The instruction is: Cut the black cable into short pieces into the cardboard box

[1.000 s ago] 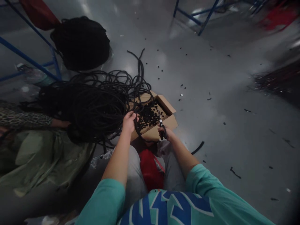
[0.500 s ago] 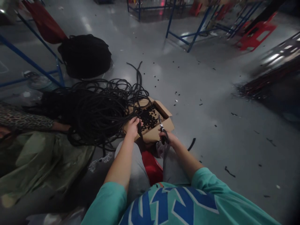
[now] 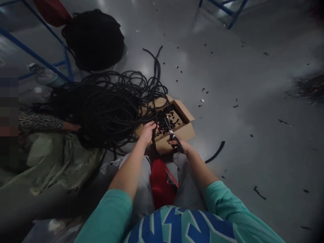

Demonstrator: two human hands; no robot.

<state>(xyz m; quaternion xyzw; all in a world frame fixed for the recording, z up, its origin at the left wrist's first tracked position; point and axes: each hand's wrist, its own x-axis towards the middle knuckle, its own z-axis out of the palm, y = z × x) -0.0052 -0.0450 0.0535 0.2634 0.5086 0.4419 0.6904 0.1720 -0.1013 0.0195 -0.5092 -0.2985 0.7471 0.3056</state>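
My left hand is closed round a black cord, at the near left side of an open cardboard box. Small black cut pieces lie scattered inside that box. In my right hand is a pair of scissors, fingers through the dark handles. The blades point up and left over the box, parted a little, with a gap between them and the cord. A large tangle of black cord spreads left of the box and overlaps its edge.
Behind the tangle sits a big black bundle, beside a blue metal frame. At the left, a co-worker's patterned sleeve reaches to the cords, above green cloth. Black scraps dot the grey floor, including a longer strip.
The view has tilted downward, so the stools at the back have left it. The scissors have swung leftward, closer to my left hand. Both hands keep their hold.
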